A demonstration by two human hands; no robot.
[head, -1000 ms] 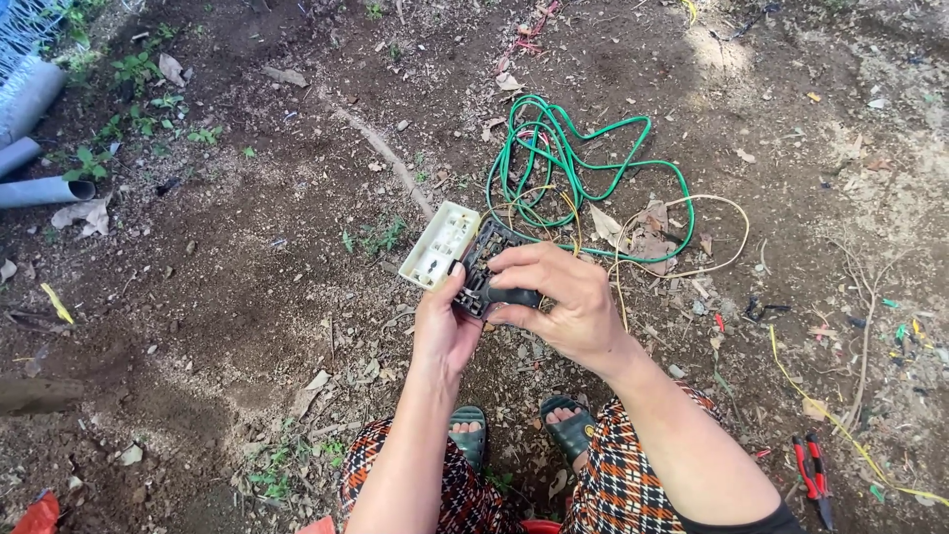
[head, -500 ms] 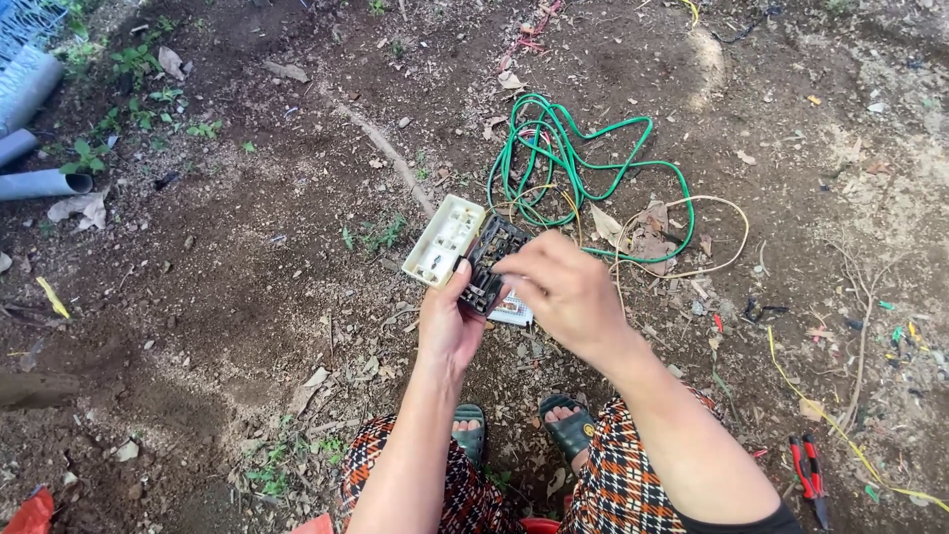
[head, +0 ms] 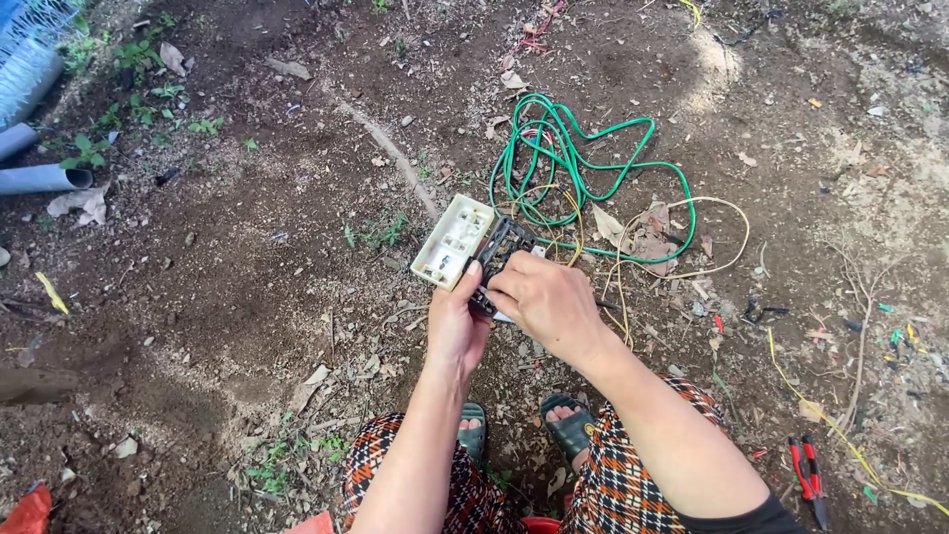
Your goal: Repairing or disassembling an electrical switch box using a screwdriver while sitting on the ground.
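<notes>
Over bare dirt, both my hands meet on a small black electrical part (head: 499, 252). My left hand (head: 457, 321) grips it from below with the thumb pressed on its edge. My right hand (head: 549, 302) closes over its right side, fingers curled on it. A cream rectangular socket plate (head: 452, 240) lies tilted against the black part, touching its left side. Thin yellow wires (head: 692, 237) and a coil of green cable (head: 573, 168) spread on the ground just beyond my right hand.
Red-handled pliers (head: 811, 475) lie on the dirt at lower right. Grey pipes (head: 40, 178) rest at the far left beside wire mesh. My feet in green sandals (head: 568, 425) sit below the hands. Dry leaves, twigs and wire scraps litter the ground.
My hands with the black part have stayed near the cream plate; my right hand has shifted its fingers over the part. The view has drifted slightly.
</notes>
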